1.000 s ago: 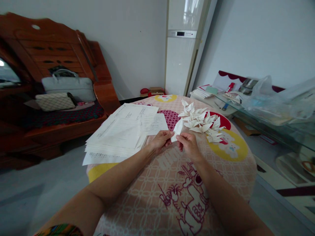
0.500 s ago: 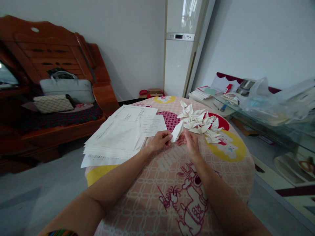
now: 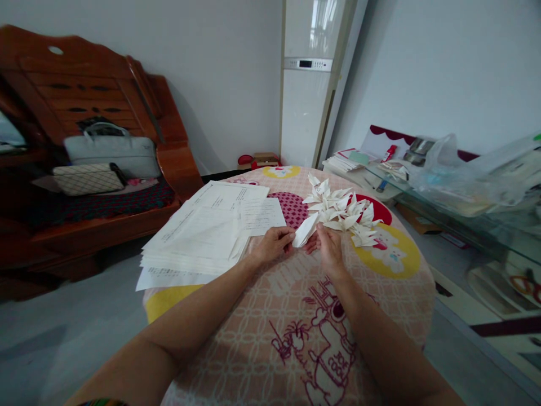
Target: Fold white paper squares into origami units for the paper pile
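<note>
Between my hands, over the middle of the round table, is a narrow folded white paper (image 3: 306, 230) with a pointed upper end. My left hand (image 3: 275, 243) pinches its lower left edge. My right hand (image 3: 328, 246) is at its right side, thumb up and fingers curled behind, closed on the paper's edge. Just beyond my right hand lies a pile of folded white paper pieces (image 3: 338, 206) with pointed petals. Left of my hands is a thick stack of printed sheets (image 3: 198, 231), with a smaller written sheet (image 3: 264, 216) at its right.
A patterned cloth covers the round table (image 3: 236, 338). At the right, a glass shelf (image 3: 477, 220) holds plastic bags (image 3: 448, 172) and papers. A wooden bench (image 3: 169, 152) with a grey bag (image 3: 114, 153) stands at the left; a tall white cabinet unit (image 3: 304, 113) is behind.
The folded paper is tilted slightly more to the right between my hands. My hands have barely moved, and the whole view has shifted a little.
</note>
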A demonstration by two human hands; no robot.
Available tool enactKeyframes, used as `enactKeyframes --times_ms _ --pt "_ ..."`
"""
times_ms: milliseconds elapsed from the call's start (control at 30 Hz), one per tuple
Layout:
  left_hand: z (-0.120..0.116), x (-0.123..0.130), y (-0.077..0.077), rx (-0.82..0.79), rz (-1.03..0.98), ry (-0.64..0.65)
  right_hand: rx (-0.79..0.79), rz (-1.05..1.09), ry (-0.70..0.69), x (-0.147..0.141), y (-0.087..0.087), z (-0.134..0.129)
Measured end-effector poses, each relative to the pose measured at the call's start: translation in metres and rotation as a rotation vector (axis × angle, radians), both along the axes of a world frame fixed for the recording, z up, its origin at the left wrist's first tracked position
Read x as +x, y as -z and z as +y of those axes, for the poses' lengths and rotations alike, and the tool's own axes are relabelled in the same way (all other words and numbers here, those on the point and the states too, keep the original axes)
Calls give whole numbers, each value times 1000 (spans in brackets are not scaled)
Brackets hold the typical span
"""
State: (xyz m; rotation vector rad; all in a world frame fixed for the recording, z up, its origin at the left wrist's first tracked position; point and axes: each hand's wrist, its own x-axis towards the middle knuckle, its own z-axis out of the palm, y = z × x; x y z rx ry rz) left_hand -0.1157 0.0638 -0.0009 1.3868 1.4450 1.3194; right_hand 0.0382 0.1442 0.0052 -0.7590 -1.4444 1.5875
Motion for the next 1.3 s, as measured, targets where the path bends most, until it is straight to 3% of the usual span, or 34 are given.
enactKeyframes --times_ms 367,567,700,867,1000,1167,1300 --pt "0 0 1 18 12 5 -18 23 -45 1 -2 -4" --pt "0 1 1 48 22 -16 59 -87 -77 0 1 -4" --pt "0 4 1 55 17 -44 229 -209 -22 1 4 -5" --pt "-5 11 -7 88 -4 -208 604 -320 230 3 5 -5" --pt "-12 19 -14 117 -54 -199 864 -374 310 2 5 -7" --pt "-16 29 -19 113 -96 -221 1028 -438 313 0 6 -12" --pt "-16 32 -18 117 -112 -224 1066 -465 320 -1 6 -15"
